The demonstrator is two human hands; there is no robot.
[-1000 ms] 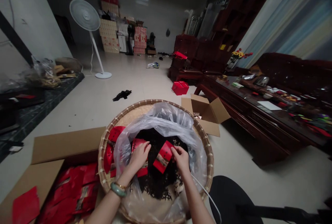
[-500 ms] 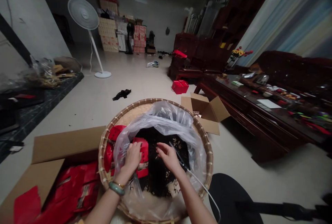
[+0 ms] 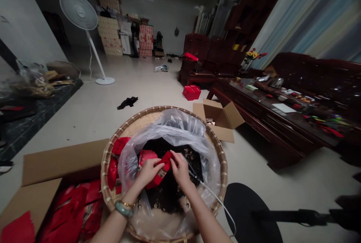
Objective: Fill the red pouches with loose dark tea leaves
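At the bottom centre, the person's left hand [image 3: 148, 171] and right hand [image 3: 180, 168] meet, both closed on a small flat red packet [image 3: 161, 171]. Their fingers pinch it from either side, and it sits tilted between them. A green bangle [image 3: 123, 209] and a thin gold bracelet [image 3: 126, 204] circle the left wrist. The packet looks light and thin, likely to flex under pressure, and its glossy face may slip, so its edges seem the surest place to hold.

It sits just above a heap of dark dried leaves [image 3: 169, 194] inside a clear plastic bag [image 3: 169, 128], whose soft mouth lies open in a round woven basket [image 3: 135, 117]. More red packets [image 3: 113, 171] lie beside the bag's left edge. A white cord [image 3: 217, 199] runs past the right forearm.

At lower left, an open cardboard box [image 3: 56, 164] holds stacked red packets [image 3: 67, 213]. At lower right is a round black seat [image 3: 242, 213]. Beyond the basket, a small open carton [image 3: 222, 117] stands on the pale floor [image 3: 93, 119], with a red box [image 3: 191, 92] behind it. A long dark wooden desk [image 3: 265, 121] crowded with small objects runs along the right. Far off at upper left are a white standing fan [image 3: 78, 11] and piled cartons [image 3: 109, 36].
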